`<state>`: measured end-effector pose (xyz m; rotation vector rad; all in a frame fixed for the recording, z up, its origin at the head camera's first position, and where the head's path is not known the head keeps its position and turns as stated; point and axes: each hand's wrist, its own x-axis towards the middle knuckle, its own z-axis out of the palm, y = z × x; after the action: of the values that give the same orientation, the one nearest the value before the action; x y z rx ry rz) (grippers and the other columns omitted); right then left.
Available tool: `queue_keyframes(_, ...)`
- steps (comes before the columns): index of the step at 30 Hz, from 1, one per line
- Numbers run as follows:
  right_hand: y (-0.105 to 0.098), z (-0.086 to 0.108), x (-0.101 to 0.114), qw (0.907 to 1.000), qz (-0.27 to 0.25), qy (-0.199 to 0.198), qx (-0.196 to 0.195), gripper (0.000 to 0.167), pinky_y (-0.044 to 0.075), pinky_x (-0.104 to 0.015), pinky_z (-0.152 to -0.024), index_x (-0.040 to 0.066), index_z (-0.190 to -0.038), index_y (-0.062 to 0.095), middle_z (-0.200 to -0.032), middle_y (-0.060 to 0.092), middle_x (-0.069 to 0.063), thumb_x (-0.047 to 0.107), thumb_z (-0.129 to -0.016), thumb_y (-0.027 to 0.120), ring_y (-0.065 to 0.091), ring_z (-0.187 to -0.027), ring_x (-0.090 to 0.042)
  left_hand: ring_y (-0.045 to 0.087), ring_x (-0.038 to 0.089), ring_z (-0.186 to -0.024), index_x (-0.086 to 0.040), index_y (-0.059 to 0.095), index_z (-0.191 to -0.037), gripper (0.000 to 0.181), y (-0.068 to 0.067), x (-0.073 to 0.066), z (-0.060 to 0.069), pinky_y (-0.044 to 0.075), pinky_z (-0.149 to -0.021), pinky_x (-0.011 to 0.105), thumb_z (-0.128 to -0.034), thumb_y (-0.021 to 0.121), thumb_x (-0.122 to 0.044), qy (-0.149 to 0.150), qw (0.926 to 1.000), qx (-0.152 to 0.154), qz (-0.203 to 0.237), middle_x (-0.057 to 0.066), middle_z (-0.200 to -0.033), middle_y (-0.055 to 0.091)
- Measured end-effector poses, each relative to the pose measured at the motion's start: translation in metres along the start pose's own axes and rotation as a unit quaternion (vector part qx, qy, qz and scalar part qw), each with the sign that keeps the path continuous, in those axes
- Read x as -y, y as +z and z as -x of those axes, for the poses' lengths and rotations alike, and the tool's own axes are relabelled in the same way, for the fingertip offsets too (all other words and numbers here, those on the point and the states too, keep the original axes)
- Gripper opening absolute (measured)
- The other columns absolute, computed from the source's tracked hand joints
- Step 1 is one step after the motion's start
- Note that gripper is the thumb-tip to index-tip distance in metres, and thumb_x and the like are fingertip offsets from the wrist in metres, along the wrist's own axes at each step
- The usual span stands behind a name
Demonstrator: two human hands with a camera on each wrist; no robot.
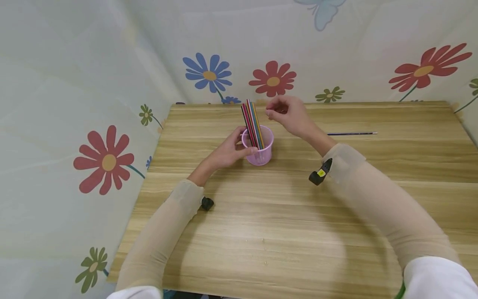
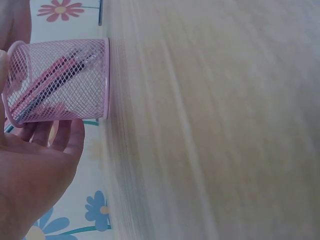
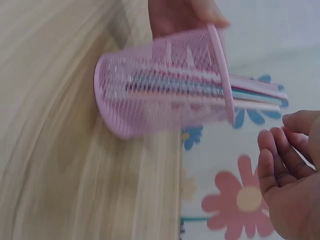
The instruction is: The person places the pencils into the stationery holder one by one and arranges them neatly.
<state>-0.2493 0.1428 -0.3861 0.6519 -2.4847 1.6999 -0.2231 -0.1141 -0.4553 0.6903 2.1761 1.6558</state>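
A pink mesh pencil cup (image 1: 262, 158) stands on the table, with several coloured pencils (image 1: 252, 122) leaning to the left inside it. My left hand (image 1: 226, 153) grips the cup from its left side, thumb at the near rim and fingers behind; in the left wrist view those fingers touch the mesh wall (image 2: 87, 85). Just right of the pencil tops, my right hand (image 1: 293, 116) hovers with loosely bent fingers. Nothing shows between its fingertips (image 3: 266, 159) in the right wrist view, and it is apart from the cup.
One dark pencil (image 1: 352, 133) lies on the wooden table (image 1: 284, 228), to the right behind my right forearm. A flower-patterned curtain (image 1: 231, 33) rises along the table's back and left edges.
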Motion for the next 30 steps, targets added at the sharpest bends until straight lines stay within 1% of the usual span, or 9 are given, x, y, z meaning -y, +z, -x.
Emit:
queue_keyframes(5,-0.023,0.005,-0.011,0.9996,0.023,0.013,-0.007,0.016,0.056,-0.020,-0.074,-0.001,-0.109,0.074,-0.098,0.072,-0.019,0.013,-0.103,0.072,0.068,-0.083,-0.016,0.054,0.028,-0.134,-0.005,0.038,-0.153,0.066,-0.001,-0.001,0.001,0.047,-0.115,0.041,-0.0989,0.076,-0.008,-0.005,1.0000,-0.005,0.002,0.013,-0.147,0.051)
queue_keyframes(7,-0.033,0.009,-0.016,0.9991,0.038,0.017,-0.005,0.017,0.055,-0.019,-0.074,-0.001,-0.110,0.074,-0.098,0.072,-0.017,0.014,-0.103,0.071,0.067,-0.084,-0.018,0.054,0.028,-0.134,-0.005,0.038,-0.153,0.067,-0.002,-0.001,0.001,0.047,-0.115,0.040,-0.0989,0.076,-0.008,-0.006,1.0000,-0.004,0.000,0.013,-0.147,0.051)
queue_keyframes(9,-0.042,0.013,-0.023,0.9976,0.066,0.020,-0.003,0.017,0.054,-0.018,-0.075,-0.001,-0.111,0.074,-0.099,0.072,-0.015,0.015,-0.103,0.071,0.067,-0.086,-0.018,0.054,0.028,-0.135,-0.005,0.037,-0.154,0.067,-0.002,-0.002,0.001,0.047,-0.116,0.040,-0.0993,0.076,-0.009,-0.006,1.0000,-0.002,-0.003,0.013,-0.148,0.050)
queue_keyframes(12,-0.057,0.018,-0.034,0.9949,0.098,0.024,0.001,0.018,0.052,-0.018,-0.075,-0.001,-0.111,0.074,-0.101,0.072,-0.016,0.014,-0.103,0.071,0.066,-0.089,-0.021,0.053,0.029,-0.137,-0.005,0.036,-0.154,0.067,-0.003,-0.001,0.001,0.046,-0.116,0.040,-0.1000,0.075,-0.011,-0.007,0.9999,0.001,-0.007,0.015,-0.149,0.049)
queue_keyframes(14,-0.066,0.022,-0.044,0.9923,0.120,0.032,0.003,0.018,0.051,-0.017,-0.075,0.000,-0.112,0.074,-0.104,0.071,-0.016,0.015,-0.104,0.070,0.065,-0.091,-0.020,0.052,0.030,-0.138,-0.005,0.036,-0.155,0.067,-0.004,-0.001,0.001,0.046,-0.117,0.040,-0.1002,0.075,-0.012,-0.010,0.9999,0.001,-0.009,0.015,-0.150,0.049)
queue_keyframes(19,-0.086,0.032,-0.064,0.9873,0.143,0.070,0.009,0.018,0.049,-0.016,-0.074,-0.001,-0.111,0.074,-0.105,0.071,-0.018,0.015,-0.105,0.069,0.063,-0.092,-0.021,0.053,0.031,-0.139,-0.004,0.036,-0.154,0.067,-0.005,0.000,0.002,0.047,-0.116,0.040,-0.1002,0.075,-0.011,-0.015,0.9999,0.001,-0.004,0.017,-0.150,0.049)
queue_keyframes(22,-0.096,0.039,-0.074,0.9837,0.157,0.086,0.016,0.017,0.048,-0.017,-0.071,-0.001,-0.110,0.074,-0.103,0.071,-0.018,0.014,-0.104,0.069,0.062,-0.091,-0.023,0.052,0.032,-0.139,-0.004,0.036,-0.154,0.066,-0.005,0.001,0.002,0.047,-0.116,0.041,-0.1004,0.075,-0.011,-0.016,0.9999,0.002,-0.001,0.017,-0.151,0.049)
queue_keyframes(26,-0.106,0.048,-0.087,0.9787,0.181,0.092,0.032,0.015,0.047,-0.017,-0.068,-0.003,-0.109,0.074,-0.100,0.071,-0.018,0.011,-0.103,0.070,0.063,-0.089,-0.024,0.052,0.031,-0.139,-0.004,0.036,-0.155,0.067,-0.004,0.001,0.001,0.047,-0.116,0.041,-0.1003,0.075,-0.011,-0.014,0.9999,0.004,0.001,0.017,-0.151,0.049)
queue_keyframes(30,-0.113,0.059,-0.098,0.9729,0.205,0.096,0.050,0.013,0.047,-0.018,-0.071,-0.004,-0.106,0.075,-0.100,0.073,-0.019,0.007,-0.100,0.072,0.064,-0.090,-0.027,0.052,0.029,-0.138,-0.006,0.037,-0.154,0.067,-0.002,-0.001,0.000,0.047,-0.116,0.039,-0.0997,0.076,-0.013,-0.009,0.9999,0.005,-0.004,0.014,-0.150,0.049)
